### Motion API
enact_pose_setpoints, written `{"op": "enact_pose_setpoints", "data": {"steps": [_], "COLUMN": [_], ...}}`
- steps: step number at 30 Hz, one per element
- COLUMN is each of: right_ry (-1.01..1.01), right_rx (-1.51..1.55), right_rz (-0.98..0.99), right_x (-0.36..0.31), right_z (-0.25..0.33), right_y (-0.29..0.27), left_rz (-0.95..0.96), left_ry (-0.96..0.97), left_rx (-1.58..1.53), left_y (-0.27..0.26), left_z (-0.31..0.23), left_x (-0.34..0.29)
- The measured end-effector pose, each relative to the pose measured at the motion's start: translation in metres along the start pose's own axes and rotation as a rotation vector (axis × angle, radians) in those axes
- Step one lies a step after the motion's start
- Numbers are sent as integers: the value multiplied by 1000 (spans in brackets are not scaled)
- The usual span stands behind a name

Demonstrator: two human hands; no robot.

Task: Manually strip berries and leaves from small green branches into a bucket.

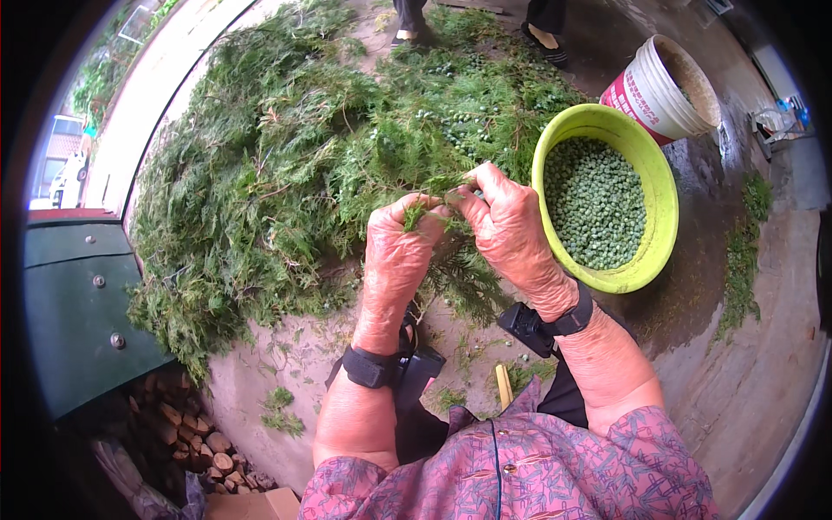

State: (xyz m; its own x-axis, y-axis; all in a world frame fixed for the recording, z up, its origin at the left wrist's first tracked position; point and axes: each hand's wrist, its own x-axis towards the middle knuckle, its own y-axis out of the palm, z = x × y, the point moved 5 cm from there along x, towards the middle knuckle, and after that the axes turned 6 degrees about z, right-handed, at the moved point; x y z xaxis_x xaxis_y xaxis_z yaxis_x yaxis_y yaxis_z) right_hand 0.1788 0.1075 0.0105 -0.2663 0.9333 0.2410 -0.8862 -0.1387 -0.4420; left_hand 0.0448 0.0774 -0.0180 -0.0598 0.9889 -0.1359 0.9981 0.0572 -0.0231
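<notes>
- Currently mid-pick, judging by the pose: working over a small green sprig between both hands, most likely stripping berries off cut conifer foliage.
- Left hand: curled into a tight pinch, thumb against fingers, holding the sprig, with green tips poking out past the thumb.
- Right hand: thumb and forefinger almost together, right beside the left fingertips; cannot tell whether pinching a berry, bare stem or nothing.
- Sprig spot: near the middle of view, over the near edge of the big branch pile, spread from nine round to one o'clock of the hands.
- Loose berries: gathered inside the yellow-green tub at three o'clock, just beside the right hand.
- White bucket: at two o'clock, beyond the tub, contents mostly hidden.
- Progress guess: a well-stocked tub, but plenty of foliage left to go through.
- Next move, as judged: calls for a steady left pinch, a pluck with the right fingertips, then a short swing to three o'clock and a release over the tub.
- Possible slip: dropping needles or twig bits in with the berries.
</notes>
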Motion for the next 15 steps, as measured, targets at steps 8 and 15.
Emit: {"op": "enact_pose_setpoints", "data": {"steps": [8,15], "right_ry": [604,593], "right_rx": [1027,1259], "right_rz": [279,180], "right_x": [-7,3], "right_z": [-28,-23], "right_y": [11,4], "left_rz": [24,-198], "left_ry": [-133,-233], "left_rx": [-252,-564], "left_y": [4,-4], "left_z": [-5,4], "left_x": [-4,-6]}}
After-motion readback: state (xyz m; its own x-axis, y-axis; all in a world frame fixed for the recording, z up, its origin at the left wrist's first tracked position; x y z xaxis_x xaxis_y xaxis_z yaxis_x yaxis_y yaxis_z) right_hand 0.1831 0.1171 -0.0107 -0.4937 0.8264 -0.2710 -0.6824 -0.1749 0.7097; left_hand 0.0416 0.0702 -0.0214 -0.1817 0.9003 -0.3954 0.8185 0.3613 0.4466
